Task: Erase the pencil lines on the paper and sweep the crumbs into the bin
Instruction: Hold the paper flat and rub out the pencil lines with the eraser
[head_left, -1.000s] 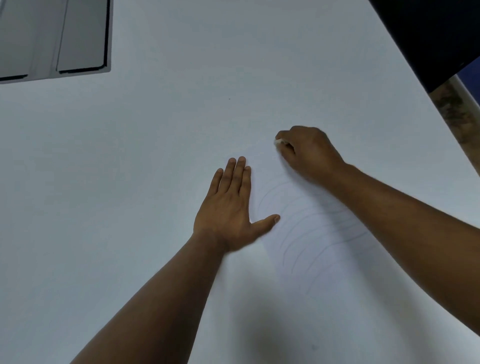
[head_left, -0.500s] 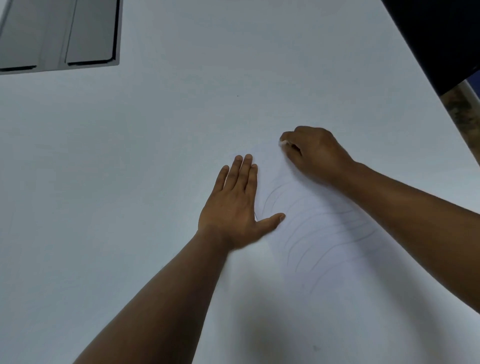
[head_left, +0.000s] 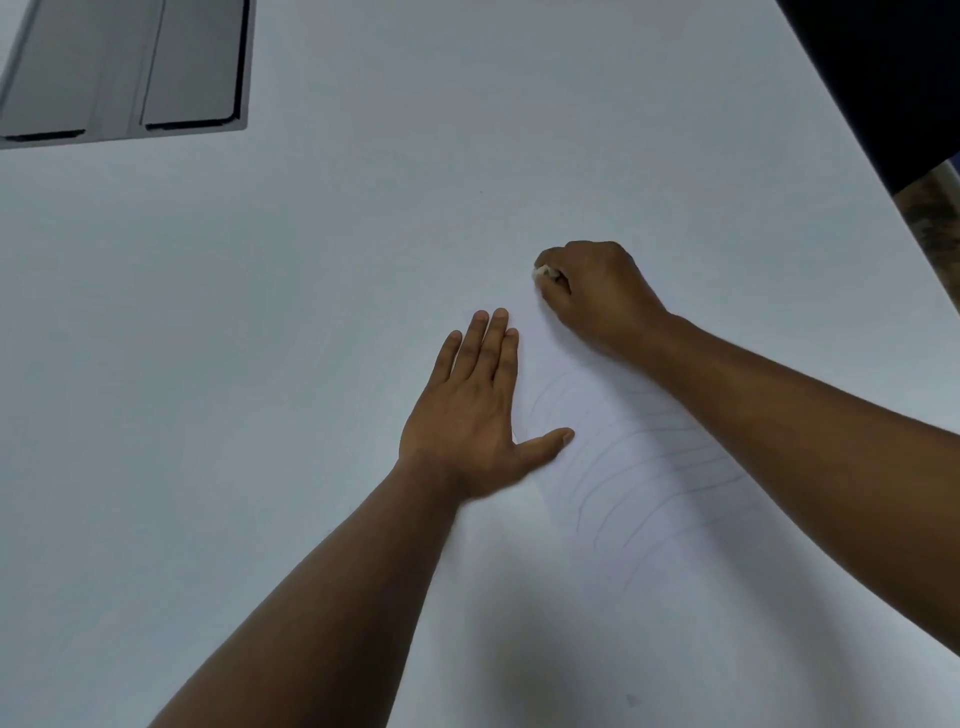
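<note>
Many pencil lines (head_left: 644, 467) remain on the paper (head_left: 597, 597), which lies on the white table (head_left: 260, 364). If the rubbing is too strong, the sheet may wrinkle or slide. The left hand (head_left: 467, 415) presses flat on its edge, fingers straight. The right hand (head_left: 597, 291) pinches a small eraser (head_left: 543, 270) at the far end.

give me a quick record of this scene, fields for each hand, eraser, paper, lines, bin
left hand: flat, fingers straight, pressing on the paper's left edge
right hand: curled round the eraser at the paper's far end
eraser: small white tip showing at the fingertips
paper: white sheet on the white table
pencil lines: faint curves, many not yet erased
bin: not in view
</note>
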